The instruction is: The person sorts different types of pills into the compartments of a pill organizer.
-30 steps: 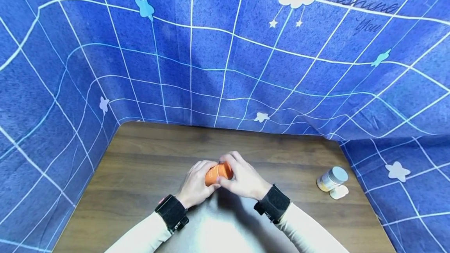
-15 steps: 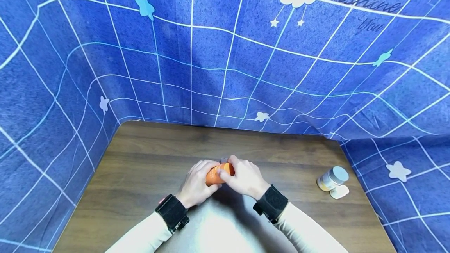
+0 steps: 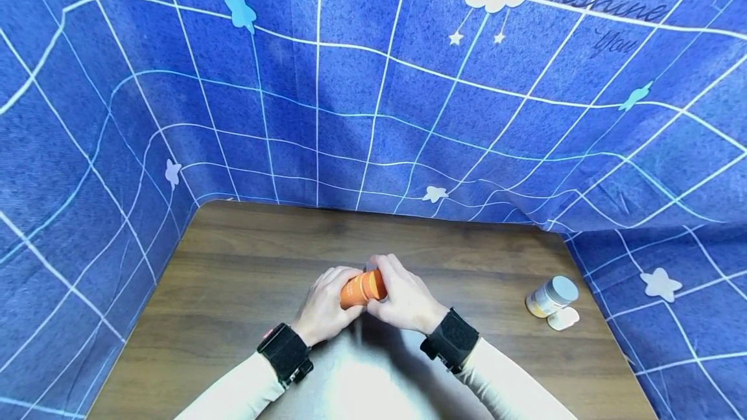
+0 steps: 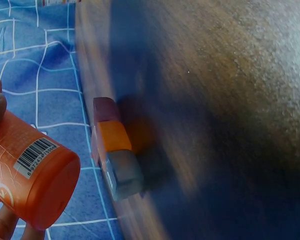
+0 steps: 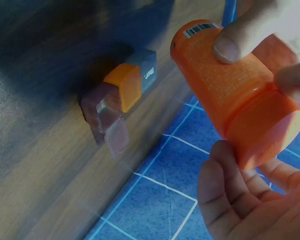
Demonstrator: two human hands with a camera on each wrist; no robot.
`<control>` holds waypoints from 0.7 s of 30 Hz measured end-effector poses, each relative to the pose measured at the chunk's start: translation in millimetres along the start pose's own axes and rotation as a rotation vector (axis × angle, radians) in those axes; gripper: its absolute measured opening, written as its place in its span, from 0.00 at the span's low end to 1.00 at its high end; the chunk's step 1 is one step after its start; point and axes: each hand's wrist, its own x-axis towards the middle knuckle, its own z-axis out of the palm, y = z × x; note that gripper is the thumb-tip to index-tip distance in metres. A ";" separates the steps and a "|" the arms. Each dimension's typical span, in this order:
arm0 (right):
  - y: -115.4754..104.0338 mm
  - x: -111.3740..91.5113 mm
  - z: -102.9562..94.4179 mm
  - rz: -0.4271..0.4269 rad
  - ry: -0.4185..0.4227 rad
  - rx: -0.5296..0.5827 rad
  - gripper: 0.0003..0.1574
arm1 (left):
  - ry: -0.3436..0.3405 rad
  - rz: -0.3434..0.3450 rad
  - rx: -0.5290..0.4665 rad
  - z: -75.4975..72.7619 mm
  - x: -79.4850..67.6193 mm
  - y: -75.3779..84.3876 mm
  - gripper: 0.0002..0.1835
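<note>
While the left hand (image 3: pixel 323 303) grips the orange cylindrical plastic bottle (image 5: pixel 210 72) over the brown wood-grain table (image 3: pixel 233 258), the right hand (image 3: pixel 405 295) holds its orange cap (image 5: pixel 265 127). I should keep both coaxial, clear of the purple-orange-grey plastic box (image 4: pixel 116 136) beyond.

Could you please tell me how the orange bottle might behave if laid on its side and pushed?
The orange bottle would likely roll, given its round body. It seems fairly stiff, as no dent shows where it is held.
</note>
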 end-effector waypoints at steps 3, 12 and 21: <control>-0.8 -0.4 0.3 -0.007 0.034 -0.010 0.39 | 0.003 -0.003 -0.005 -0.6 -0.3 0.2 0.32; -7.5 -0.1 16.7 0.061 0.322 0.245 0.47 | 0.113 -0.143 -0.267 0.9 0.0 11.5 0.29; -30.2 3.7 16.0 0.183 0.555 0.541 0.49 | 0.159 -0.174 -0.353 1.1 8.5 25.7 0.31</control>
